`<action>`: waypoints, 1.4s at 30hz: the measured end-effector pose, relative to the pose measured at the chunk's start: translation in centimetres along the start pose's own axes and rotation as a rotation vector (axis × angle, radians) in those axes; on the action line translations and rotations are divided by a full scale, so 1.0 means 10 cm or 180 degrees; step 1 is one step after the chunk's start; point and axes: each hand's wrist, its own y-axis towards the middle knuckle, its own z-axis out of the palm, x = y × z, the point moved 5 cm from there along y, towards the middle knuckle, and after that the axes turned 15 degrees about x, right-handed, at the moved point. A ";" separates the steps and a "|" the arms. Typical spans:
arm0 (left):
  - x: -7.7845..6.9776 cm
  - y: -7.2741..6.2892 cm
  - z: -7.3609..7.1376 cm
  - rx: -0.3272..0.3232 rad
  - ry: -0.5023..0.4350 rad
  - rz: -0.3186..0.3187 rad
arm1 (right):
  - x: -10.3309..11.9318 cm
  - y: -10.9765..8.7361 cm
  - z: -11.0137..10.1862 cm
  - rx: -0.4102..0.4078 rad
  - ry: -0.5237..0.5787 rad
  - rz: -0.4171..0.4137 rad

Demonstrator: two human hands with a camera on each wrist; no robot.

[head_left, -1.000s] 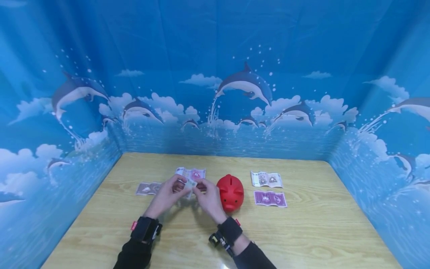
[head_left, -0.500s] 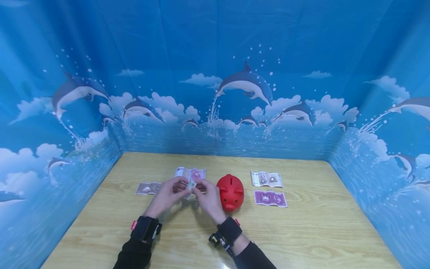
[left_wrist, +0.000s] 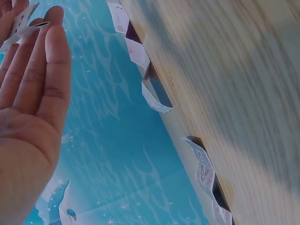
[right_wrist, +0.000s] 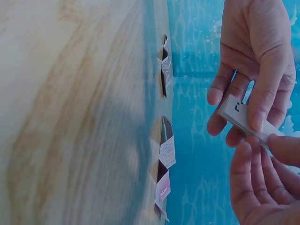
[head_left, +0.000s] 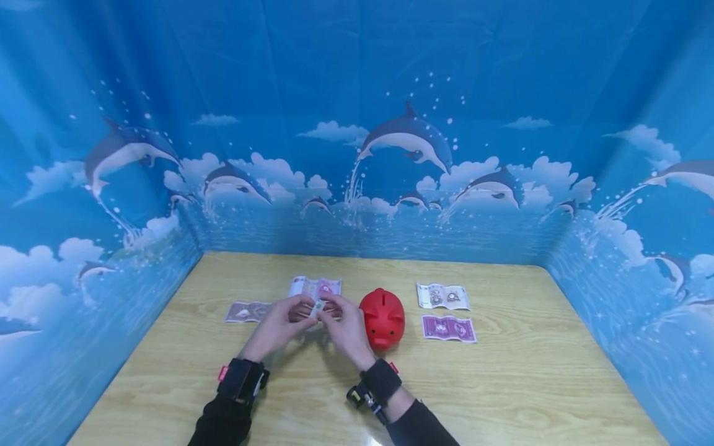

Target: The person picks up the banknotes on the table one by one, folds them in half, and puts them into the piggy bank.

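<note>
A small folded banknote (head_left: 317, 308) is held above the table between my two hands, just left of the red piggy bank (head_left: 382, 322). My left hand (head_left: 281, 327) pinches it with thumb and fingers. From the other side, my right hand (head_left: 347, 327) grips its end between thumb and fingertips. In the right wrist view the folded banknote (right_wrist: 239, 112) is a pale, layered strip with dark marks. The left wrist view catches the banknote (left_wrist: 21, 28) only at the upper left. A slot shows on top of the piggy bank.
Behind the hands lies a pink banknote (head_left: 315, 287), with a grey-brown banknote (head_left: 242, 312) to the left, partly covered. Right of the piggy bank lie a pale banknote (head_left: 443, 297) and a purple banknote (head_left: 449, 329). A blue dolphin curtain (head_left: 357, 229) borders the wooden table (head_left: 502, 384).
The banknote between the hands has been folded smaller; the part that hung below the fingers no longer shows. Both hands stay in nearly the same place, with slight finger movement.
</note>
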 end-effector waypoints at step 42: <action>0.00 0.00 0.03 0.0104 -0.0037 -0.0155 | 0.00 0.00 -0.01 0.0011 0.0087 0.0072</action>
